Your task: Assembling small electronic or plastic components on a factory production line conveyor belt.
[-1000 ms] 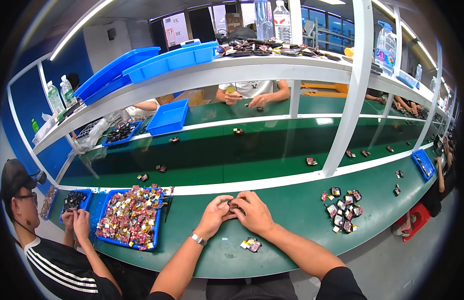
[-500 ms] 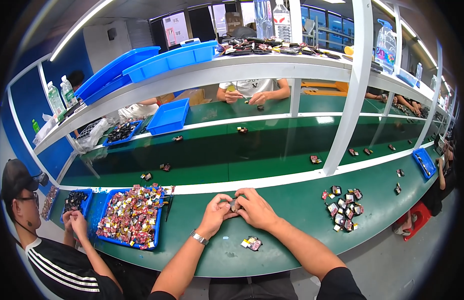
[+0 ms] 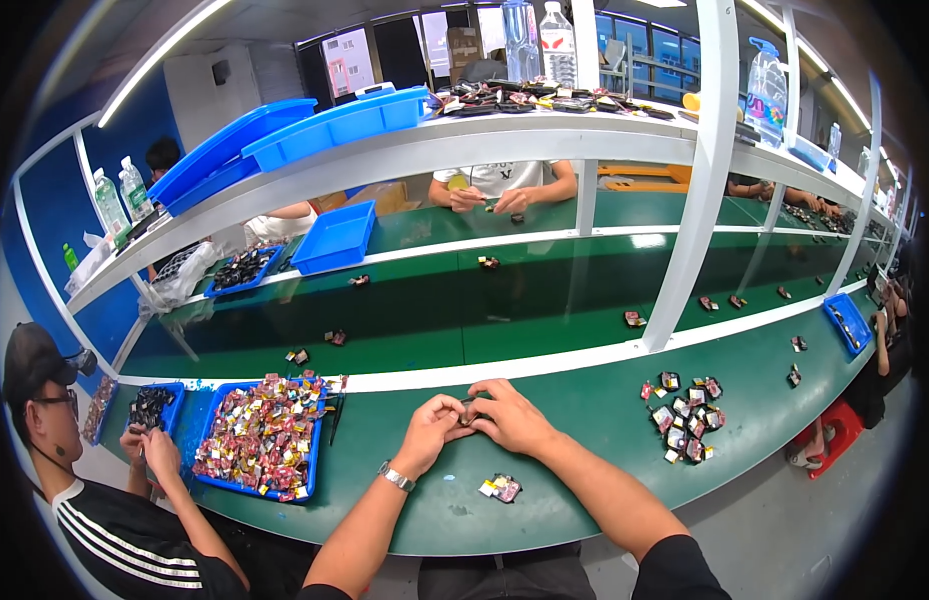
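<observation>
My left hand (image 3: 435, 432) and my right hand (image 3: 512, 418) meet over the green worktop, fingers pinched around a small dark part (image 3: 471, 412). Most of that part is hidden by the fingers, so its exact kind does not show. Just below my hands lies a small electronic piece (image 3: 503, 488) with a pink-red face, black edge and white and yellow tags. A loose cluster of similar pieces (image 3: 696, 424) rests to the right of my right forearm. Left of my left hand, a blue tray (image 3: 315, 462) is heaped with many more of them.
A white frame rail (image 3: 425, 376) separates my worktop from a green conveyor belt (image 3: 415, 330) carrying scattered pieces. An upright post (image 3: 690, 200) rises at right. A co-worker (image 3: 115, 500) sits at left beside a tray of black parts (image 3: 153, 402). Another blue tray (image 3: 849, 325) stands far right.
My hands stay together in nearly the same place, with the fingers slightly shifted around the dark part. Several pieces on the belt have moved a little to the right.
</observation>
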Tool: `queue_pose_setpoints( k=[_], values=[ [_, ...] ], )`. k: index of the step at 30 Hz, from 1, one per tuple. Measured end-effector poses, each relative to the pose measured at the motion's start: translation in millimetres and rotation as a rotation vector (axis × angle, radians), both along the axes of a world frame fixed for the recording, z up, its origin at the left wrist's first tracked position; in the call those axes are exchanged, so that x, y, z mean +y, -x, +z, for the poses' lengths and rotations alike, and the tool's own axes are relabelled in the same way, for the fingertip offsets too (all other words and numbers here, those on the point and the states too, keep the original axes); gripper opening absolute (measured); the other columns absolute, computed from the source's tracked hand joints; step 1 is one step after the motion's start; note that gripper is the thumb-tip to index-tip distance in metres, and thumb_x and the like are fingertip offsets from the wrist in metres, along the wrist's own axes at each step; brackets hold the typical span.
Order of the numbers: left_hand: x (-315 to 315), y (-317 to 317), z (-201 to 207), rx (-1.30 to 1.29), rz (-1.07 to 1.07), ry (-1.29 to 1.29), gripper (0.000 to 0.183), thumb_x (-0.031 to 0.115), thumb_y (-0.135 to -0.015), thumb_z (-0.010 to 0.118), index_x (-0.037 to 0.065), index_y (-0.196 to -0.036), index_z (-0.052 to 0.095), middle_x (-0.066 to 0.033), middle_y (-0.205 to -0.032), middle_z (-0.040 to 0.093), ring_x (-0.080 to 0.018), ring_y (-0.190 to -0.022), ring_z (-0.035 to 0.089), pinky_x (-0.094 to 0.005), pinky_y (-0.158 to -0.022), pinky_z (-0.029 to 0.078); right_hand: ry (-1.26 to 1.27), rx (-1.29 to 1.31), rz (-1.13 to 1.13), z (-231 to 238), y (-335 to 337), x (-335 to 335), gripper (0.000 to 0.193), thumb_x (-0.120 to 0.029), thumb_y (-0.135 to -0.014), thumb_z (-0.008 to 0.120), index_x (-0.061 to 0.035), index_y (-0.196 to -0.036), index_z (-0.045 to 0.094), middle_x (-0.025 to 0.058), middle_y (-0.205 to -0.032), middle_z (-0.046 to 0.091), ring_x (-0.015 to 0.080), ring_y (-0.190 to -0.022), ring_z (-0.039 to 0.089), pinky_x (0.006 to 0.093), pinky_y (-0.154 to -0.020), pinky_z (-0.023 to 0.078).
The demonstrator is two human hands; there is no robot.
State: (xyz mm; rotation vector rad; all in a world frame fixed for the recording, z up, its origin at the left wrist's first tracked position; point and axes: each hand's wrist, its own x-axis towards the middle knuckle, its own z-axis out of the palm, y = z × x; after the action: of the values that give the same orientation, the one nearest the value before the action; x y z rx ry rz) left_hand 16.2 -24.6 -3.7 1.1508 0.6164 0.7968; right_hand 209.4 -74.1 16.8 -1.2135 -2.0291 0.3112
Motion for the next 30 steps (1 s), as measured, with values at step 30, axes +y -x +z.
queue_pose_setpoints(
  k=[30],
  values=[
    [-1.9, -0.8, 7.2, -0.038, -0.014, 0.036, 0.027, 0.008, -0.099, 0.051, 0.003, -0.126, 0.048, -0.01, -0.11, 0.064, -0.0178, -0.101, 0.065, -0.0341, -0.089, 0.057, 0.026, 0.243, -0.175, -4.1, 15.7, -4.8, 0.011, -0.015, -0.082, 0.07, -0.0098, -0.092, 0.074, 0.0049, -0.117, 0.06, 0.0263, -0.115, 0.053, 0.0376, -0.096, 0.046]
  ],
)
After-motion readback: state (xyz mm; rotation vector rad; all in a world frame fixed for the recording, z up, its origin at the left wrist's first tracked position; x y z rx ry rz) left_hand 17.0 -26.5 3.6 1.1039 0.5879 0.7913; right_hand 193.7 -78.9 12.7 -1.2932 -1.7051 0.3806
